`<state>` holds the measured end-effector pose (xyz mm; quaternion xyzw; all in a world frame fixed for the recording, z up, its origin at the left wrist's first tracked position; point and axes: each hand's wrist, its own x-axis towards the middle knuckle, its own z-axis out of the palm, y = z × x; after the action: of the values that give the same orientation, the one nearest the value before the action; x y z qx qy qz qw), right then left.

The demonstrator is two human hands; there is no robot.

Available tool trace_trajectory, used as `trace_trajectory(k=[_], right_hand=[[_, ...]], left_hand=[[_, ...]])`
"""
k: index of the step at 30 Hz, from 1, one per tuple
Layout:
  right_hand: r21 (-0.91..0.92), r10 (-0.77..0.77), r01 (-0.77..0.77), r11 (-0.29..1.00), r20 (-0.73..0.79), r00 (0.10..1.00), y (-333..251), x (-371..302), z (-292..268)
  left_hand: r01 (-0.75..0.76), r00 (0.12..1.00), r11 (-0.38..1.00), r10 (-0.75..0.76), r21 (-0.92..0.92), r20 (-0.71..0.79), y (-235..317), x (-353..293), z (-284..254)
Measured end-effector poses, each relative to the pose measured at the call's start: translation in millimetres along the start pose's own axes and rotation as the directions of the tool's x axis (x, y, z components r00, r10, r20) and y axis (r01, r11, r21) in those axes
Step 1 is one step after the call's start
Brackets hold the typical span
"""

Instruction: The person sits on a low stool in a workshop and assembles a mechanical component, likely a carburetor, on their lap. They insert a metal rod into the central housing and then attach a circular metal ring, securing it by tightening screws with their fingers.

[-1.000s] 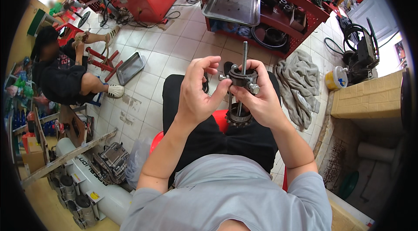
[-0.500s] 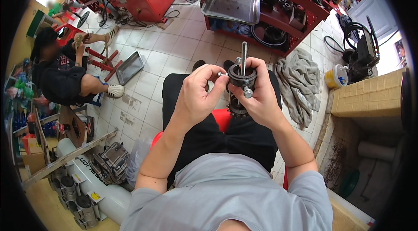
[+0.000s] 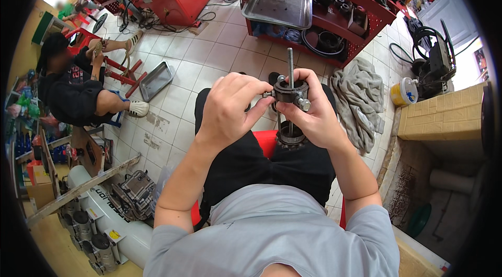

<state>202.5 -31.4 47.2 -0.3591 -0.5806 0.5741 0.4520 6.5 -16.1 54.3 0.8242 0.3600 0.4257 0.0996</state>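
Note:
Above my lap, my right hand [image 3: 320, 123] grips a dark metal ring [image 3: 286, 97] from its right side, fingers behind and thumb in front. A long threaded rod [image 3: 291, 62] stands up through the ring. Larger bolt heads stick out of its rim, one [image 3: 303, 104] beside my right thumb. Below hangs a second ring with a toothed edge [image 3: 291, 138], joined to the upper one by thin rods. My left hand [image 3: 226, 110] pinches a small bolt [image 3: 268, 94] between thumb and forefinger at the upper ring's left side. How far the bolt sits in the ring cannot be made out.
Ahead stands a red tool cart [image 3: 361, 49] bearing a metal tray [image 3: 277, 2]. A grey cloth [image 3: 361, 99] and a white-and-yellow bucket [image 3: 404, 92] lie to the right. Another person [image 3: 78, 83] sits at the left near a floor tray [image 3: 156, 81]. An air compressor [image 3: 112, 214] is at lower left.
The ring assembly has tilted a little, its rod top shifting left and its toothed end slightly lower and to the right. My left fingers have turned around the small bolt at the ring's side.

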Motion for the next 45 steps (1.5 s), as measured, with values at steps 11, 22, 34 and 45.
trace_trajectory(k=[11,22,34,45], right_hand=[[-0.404,-0.337,0.323,0.856,0.039,0.941,17,-5,1],[-0.255,-0.363,0.363,0.896,0.047,0.930,8,-9,8],[-0.279,-0.426,0.419,0.864,0.039,0.904,8,-10,6],[-0.486,-0.665,0.624,0.612,0.110,0.739,18,-5,8]], left_hand=[[0.554,0.831,0.587,-0.438,-0.591,0.343,0,-20,13],[-0.040,0.999,0.991,0.035,-0.129,-0.038,2,-17,14],[-0.022,0.999,0.990,0.015,-0.142,-0.050,8,-11,6],[0.224,0.944,0.819,-0.317,-0.528,-0.091,24,-29,34]])
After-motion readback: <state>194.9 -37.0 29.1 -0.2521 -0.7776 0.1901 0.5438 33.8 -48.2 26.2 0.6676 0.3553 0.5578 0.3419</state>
